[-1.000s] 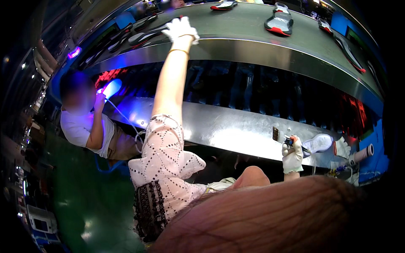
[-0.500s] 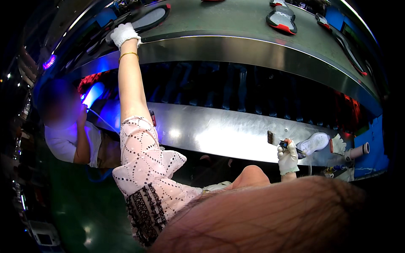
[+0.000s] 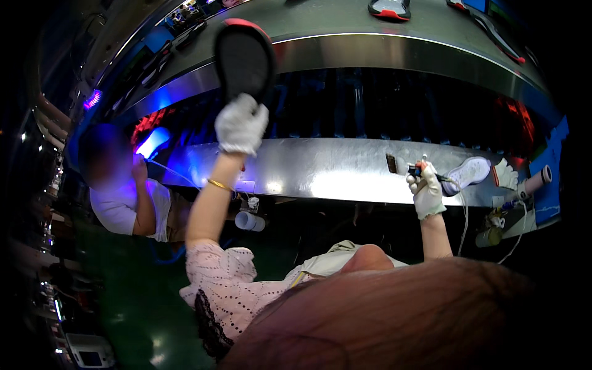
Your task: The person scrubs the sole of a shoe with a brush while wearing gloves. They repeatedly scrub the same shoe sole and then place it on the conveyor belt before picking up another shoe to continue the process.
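Sole, black and foot-shaped with a red rim at its far end [image 3: 245, 65], is held up just beyond the far edge of the long silver metal ledge [image 3: 345, 166]. The left hand in a white knit glove [image 3: 242, 125] grips its near end above that edge, fingers curled closely around it. Over the right part of the ledge, the right hand in a white glove with bare fingertips [image 3: 427, 192] has its fingers bent around a slim black tool [image 3: 425, 172]. On the ledge, a dark brown rectangular block [image 3: 391, 163] lies left of that hand; right of it lie a white sole-shaped piece [image 3: 470, 172] and a white glove with a red cuff [image 3: 505, 175]. Beyond the ledge, a grey-green conveyor belt [image 3: 327, 24] carries more red-edged soles [image 3: 390, 9].
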{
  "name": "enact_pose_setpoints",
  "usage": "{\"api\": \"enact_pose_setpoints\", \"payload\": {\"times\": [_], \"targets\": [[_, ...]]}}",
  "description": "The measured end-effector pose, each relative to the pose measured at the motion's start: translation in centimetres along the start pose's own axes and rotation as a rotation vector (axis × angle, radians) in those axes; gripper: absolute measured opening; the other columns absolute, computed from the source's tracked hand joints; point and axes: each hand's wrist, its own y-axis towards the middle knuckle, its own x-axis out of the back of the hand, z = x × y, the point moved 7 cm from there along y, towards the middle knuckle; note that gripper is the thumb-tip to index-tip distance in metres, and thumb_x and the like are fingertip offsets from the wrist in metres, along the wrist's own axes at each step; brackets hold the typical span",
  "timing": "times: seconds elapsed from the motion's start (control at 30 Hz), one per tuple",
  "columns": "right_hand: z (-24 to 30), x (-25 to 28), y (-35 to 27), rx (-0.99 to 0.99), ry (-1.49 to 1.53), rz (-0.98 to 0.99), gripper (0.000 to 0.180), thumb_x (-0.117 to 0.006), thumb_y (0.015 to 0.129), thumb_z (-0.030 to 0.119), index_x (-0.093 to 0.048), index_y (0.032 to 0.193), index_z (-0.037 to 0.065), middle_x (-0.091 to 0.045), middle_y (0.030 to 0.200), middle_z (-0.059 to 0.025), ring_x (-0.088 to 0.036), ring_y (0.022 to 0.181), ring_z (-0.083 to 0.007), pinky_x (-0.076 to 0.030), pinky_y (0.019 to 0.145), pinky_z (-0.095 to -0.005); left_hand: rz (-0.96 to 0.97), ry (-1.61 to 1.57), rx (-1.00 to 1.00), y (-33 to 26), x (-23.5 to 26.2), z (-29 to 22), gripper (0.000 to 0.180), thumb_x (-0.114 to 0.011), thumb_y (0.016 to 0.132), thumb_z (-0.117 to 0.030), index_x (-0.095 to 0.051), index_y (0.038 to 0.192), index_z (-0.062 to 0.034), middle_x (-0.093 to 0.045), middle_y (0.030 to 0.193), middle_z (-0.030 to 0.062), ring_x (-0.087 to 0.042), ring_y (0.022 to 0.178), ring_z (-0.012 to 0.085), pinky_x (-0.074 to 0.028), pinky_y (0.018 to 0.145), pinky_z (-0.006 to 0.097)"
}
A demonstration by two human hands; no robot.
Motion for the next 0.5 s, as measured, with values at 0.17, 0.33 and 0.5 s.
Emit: {"api": "enact_pose_setpoints", "payload": {"times": [0.17,0.33,0.5], "targets": [[0.7,-1.3,-0.8,-0.004,0.006,0.043,0.022,-0.055,0.095,0.027,-0.056,0.098,0.005,-0.062,0.089,-0.0088,-0.060,0.069,-0.0125,-0.044,0.056,-0.0196,0.751,-0.244,0.386,-11.2,-7.9,-7.8,0.016,-0.064,0.071,-0.024,-0.059,0.080,-0.0116,-0.066,0.079,0.0123,-0.065,0.072,0.0280,-0.053,0.069,0.037],[0.7,-1.0,-2.1,-0.025,-0.008,0.059,0.020,-0.056,0.095,0.024,-0.057,0.101,0.006,-0.062,0.090,-0.0066,-0.061,0.071,-0.0118,-0.045,0.059,-0.0190,1.248,-0.393,0.353,-19.3,-15.8,-14.3,0.032,-0.063,0.074,-0.028,-0.064,0.099,-0.0080,-0.066,0.093,0.0176,-0.063,0.089,0.0345,-0.050,0.083,0.038],[0.0,1.9,-2.4,-0.011,-0.034,-0.073,0.022,-0.058,0.094,0.025,-0.059,0.106,0.006,-0.062,0.090,-0.0046,-0.062,0.070,-0.0121,-0.044,0.057,-0.0190,0.921,-0.069,0.315,-18.4,-16.1,-9.6,0.068,-0.070,0.072,-0.041,-0.050,0.129,-0.0100,-0.056,0.120,0.0177,-0.057,0.108,0.0348,-0.048,0.093,0.039]]}}
